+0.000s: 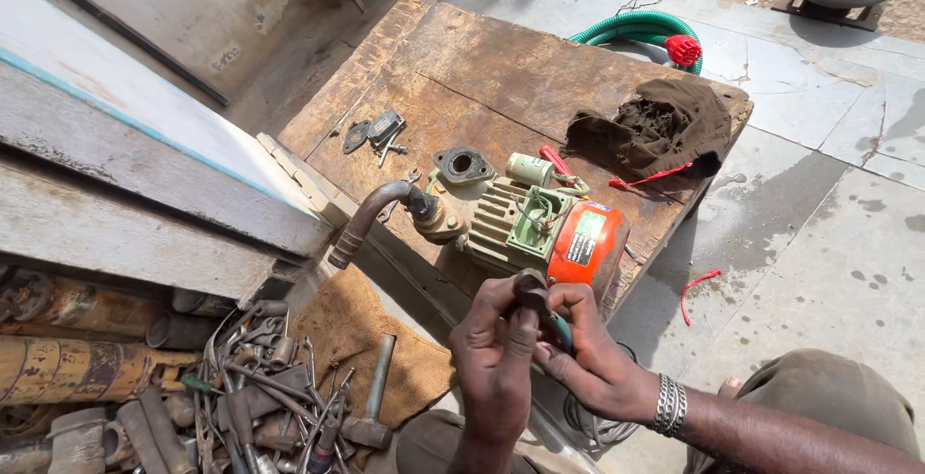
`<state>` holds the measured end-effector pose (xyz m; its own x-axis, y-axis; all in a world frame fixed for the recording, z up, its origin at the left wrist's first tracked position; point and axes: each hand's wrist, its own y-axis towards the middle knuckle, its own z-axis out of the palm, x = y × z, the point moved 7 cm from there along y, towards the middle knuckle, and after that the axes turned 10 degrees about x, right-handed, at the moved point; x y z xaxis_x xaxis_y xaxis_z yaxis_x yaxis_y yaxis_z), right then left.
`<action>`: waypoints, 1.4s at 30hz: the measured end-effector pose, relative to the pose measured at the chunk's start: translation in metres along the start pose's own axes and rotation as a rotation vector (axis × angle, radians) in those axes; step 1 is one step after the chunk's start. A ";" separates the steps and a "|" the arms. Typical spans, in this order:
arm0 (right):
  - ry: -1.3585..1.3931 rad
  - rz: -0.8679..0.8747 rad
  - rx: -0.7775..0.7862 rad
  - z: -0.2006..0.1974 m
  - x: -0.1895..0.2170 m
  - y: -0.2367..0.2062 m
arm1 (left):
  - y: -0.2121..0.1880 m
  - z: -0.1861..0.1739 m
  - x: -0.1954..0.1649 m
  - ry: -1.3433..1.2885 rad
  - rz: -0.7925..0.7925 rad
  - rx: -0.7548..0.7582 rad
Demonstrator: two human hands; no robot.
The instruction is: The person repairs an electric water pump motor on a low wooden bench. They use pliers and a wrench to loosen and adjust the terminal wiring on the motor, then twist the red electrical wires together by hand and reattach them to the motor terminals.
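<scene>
Wooden bench (501, 69) spread beyond the fingers, carrying a green pump motor (525, 228) with orange end cover just past the fingertips. Dark rag (655, 127) farther off, up and right. Hammer (371, 402) lying left of the fingers. Left hand (493, 358) and right hand (588, 349) together, fingers clamped on a small grey part (529, 290).

This is an open-air repair workshop, set on a paved yard in hard sunlight. A worn wooden bench (501, 69) carries a small electric water pump (511, 223) with its terminal cover off, loose metal parts (376, 134) and a dirty rag (655, 127). Beside it lies a heap of rusty tools (270, 387), a hammer (371, 402), old pipes (77, 363) and what seems a green hose (641, 29).
</scene>
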<state>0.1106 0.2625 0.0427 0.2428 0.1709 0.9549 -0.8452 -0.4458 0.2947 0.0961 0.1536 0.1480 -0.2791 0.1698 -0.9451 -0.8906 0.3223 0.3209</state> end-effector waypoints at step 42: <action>-0.526 -0.111 -0.261 -0.135 0.015 0.086 | 0.096 -0.022 0.074 0.476 0.098 0.014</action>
<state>-0.0228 0.3449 0.0772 0.4833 -0.2835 0.8283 -0.8742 -0.2077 0.4389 -0.0176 0.1762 0.1077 -0.4977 -0.2435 -0.8325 -0.8478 0.3395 0.4075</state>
